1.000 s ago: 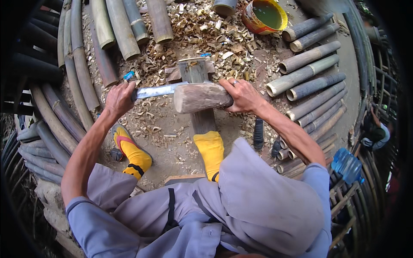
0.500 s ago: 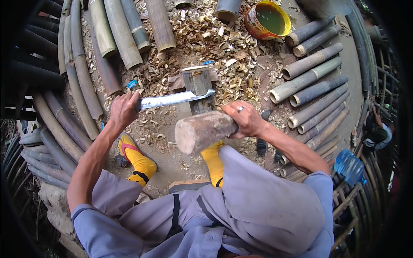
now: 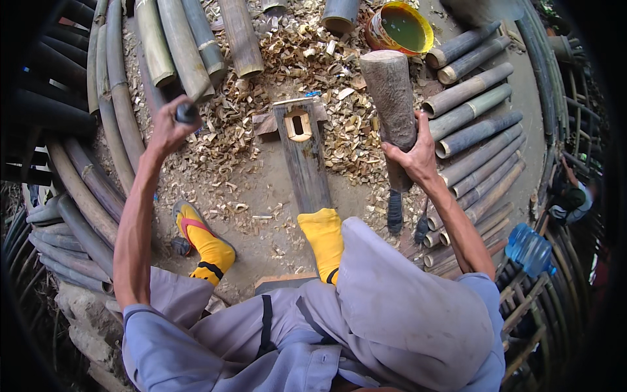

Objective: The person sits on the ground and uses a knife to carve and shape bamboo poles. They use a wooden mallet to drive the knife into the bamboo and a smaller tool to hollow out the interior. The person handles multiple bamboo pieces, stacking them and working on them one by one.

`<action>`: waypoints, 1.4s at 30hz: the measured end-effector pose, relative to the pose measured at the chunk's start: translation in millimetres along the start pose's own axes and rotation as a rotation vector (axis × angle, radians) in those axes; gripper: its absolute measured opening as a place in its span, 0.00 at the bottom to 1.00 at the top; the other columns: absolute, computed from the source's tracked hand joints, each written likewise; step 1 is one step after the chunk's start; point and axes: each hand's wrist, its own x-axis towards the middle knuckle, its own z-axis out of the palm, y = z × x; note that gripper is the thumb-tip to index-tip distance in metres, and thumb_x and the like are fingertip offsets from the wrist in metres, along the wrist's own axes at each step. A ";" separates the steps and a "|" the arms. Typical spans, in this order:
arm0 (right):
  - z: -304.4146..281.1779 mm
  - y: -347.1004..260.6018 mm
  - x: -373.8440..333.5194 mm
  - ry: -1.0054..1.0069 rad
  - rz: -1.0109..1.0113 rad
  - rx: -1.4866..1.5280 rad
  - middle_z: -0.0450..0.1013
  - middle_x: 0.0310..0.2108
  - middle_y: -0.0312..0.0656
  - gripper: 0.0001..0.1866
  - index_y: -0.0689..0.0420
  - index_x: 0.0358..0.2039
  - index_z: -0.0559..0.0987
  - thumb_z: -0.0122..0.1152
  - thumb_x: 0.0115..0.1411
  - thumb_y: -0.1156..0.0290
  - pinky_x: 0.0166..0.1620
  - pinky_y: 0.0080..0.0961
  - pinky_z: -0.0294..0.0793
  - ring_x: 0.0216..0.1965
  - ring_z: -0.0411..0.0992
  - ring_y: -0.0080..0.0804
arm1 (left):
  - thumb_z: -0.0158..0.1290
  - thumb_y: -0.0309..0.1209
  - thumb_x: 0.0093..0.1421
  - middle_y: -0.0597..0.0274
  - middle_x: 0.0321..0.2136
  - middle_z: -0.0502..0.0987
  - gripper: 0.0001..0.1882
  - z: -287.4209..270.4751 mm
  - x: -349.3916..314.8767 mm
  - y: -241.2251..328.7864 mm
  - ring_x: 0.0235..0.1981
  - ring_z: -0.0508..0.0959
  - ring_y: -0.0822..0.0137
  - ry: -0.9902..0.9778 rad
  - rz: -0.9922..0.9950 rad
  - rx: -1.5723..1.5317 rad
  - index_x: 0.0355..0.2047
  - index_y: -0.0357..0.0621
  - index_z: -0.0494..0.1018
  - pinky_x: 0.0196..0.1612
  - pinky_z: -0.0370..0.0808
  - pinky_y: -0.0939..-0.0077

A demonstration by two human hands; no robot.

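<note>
My left hand (image 3: pixel 168 127) is closed round the handle of a large knife (image 3: pixel 187 114), raised left of the work; its blade is mostly hidden from this angle. My right hand (image 3: pixel 417 153) grips a thick wooden mallet (image 3: pixel 386 88) by its narrower end, with the broad round head upward. Between my hands lies a dark bamboo piece (image 3: pixel 308 166), with a pale-edged oblong slot (image 3: pixel 299 125) cut near its far end. That far end rests on a block (image 3: pixel 264 125). My right foot, in a yellow sock (image 3: pixel 320 238), presses on the near end.
Bamboo poles (image 3: pixel 192 52) lie at the far left, and shorter lengths (image 3: pixel 470 134) line the right. Shavings (image 3: pixel 307 55) cover the ground ahead. A yellow-rimmed bucket (image 3: pixel 428 36) holds greenish water. A black-handled tool (image 3: pixel 394 212) lies by the mallet; a blue bottle (image 3: pixel 528 248) stands right.
The knife has lifted off the bamboo and swung up to the left. My right hand has raised the mallet away to the right, turning it upright. The slot is now uncovered.
</note>
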 end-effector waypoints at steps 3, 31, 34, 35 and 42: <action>-3.4 0.0 0.6 -0.041 0.045 0.028 0.69 0.47 0.54 0.45 0.64 0.57 0.60 0.71 0.40 0.63 0.53 0.34 0.68 0.48 0.70 0.43 | 0.55 0.32 0.37 0.62 0.17 0.73 0.14 11.7 -10.6 -16.1 0.21 0.73 0.66 -0.221 0.011 0.208 0.27 0.40 0.74 0.26 0.70 0.72; 44.2 -93.1 74.8 -0.170 -0.527 -0.042 0.72 0.45 0.52 0.46 0.52 0.63 0.56 0.70 0.46 0.63 0.45 0.32 0.78 0.39 0.74 0.37 | 0.58 0.34 0.39 0.46 0.14 0.75 0.18 23.7 7.6 -4.4 0.17 0.77 0.59 -0.323 -0.123 0.441 0.25 0.27 0.75 0.26 0.75 0.66; 54.2 -80.7 94.8 -0.728 -0.212 -0.281 0.75 0.37 0.53 0.51 0.40 0.68 0.49 0.65 0.45 0.64 0.41 0.36 0.80 0.29 0.76 0.39 | 0.57 0.32 0.39 0.49 0.13 0.74 0.16 19.8 10.0 -8.3 0.16 0.76 0.62 -0.365 -0.211 0.341 0.22 0.27 0.74 0.23 0.74 0.66; 48.9 -81.1 95.9 -0.680 -0.332 -0.290 0.76 0.38 0.54 0.50 0.42 0.68 0.51 0.62 0.43 0.65 0.41 0.39 0.80 0.27 0.76 0.39 | 0.57 0.31 0.39 0.50 0.13 0.74 0.14 22.5 4.1 -27.2 0.16 0.76 0.64 -0.352 -0.089 0.411 0.20 0.28 0.73 0.21 0.73 0.67; 57.0 -70.3 66.9 -0.583 -0.232 -0.137 0.67 0.54 0.57 0.52 0.34 0.68 0.48 0.64 0.44 0.64 0.53 0.42 0.75 0.49 0.72 0.48 | 0.60 0.30 0.37 0.60 0.11 0.70 0.14 14.0 19.6 -25.8 0.14 0.70 0.70 -0.593 -0.275 0.254 0.15 0.32 0.69 0.17 0.65 0.72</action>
